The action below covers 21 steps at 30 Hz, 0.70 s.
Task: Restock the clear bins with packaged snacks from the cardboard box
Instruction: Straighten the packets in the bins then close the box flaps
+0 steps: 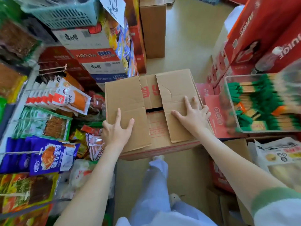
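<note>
Cramped shop aisle, goods stacked on both sides and pale floor down the middle. Nearest, the person's legs stand over flattened cardboard. Just ahead both arms reach to the box, which sits between and under the hands with its flaps folded shut. Only a dark slit shows at the middle.

The left hand lies spread on the left flap at the box's edge. The right hand lies flat, fingers splayed, on the right flap. Neither grasps anything.

Left of the left hand hang snack packs on hooks. Right of the right hand stands a clear bin, which holds green packets. Beyond the box rise more cartons.

Restocking looks barely begun: the box is unopened and nothing from it is in hand. The flaps have to come up first, and what is inside cannot be seen.
</note>
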### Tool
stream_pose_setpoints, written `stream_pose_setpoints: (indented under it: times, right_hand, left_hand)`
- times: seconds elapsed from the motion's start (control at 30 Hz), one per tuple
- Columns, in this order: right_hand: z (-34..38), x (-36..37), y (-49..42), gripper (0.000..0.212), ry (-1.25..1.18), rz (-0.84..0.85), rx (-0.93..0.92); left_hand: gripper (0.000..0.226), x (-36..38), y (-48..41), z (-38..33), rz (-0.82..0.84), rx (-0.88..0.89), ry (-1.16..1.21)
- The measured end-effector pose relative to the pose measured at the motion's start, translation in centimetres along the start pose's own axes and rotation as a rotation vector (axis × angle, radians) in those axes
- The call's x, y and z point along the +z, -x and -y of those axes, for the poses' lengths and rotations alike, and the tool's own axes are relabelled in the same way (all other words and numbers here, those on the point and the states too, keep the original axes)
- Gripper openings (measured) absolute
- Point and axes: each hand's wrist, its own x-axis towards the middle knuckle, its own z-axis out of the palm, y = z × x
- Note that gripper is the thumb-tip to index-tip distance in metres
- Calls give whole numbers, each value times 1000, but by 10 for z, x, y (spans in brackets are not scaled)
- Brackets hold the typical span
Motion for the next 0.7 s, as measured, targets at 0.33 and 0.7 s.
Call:
stream_pose_setpoints:
  times: [0.33,0.7]
  right_hand:
    - [8,-73,-221,84,-7,-30,138]
    - [-38,-122,-468,82,-93,-42,255]
  left_hand:
    - [74,-20,-205,-184,80,140,-15]
    - [77,11,-385,-396,128,198,-65]
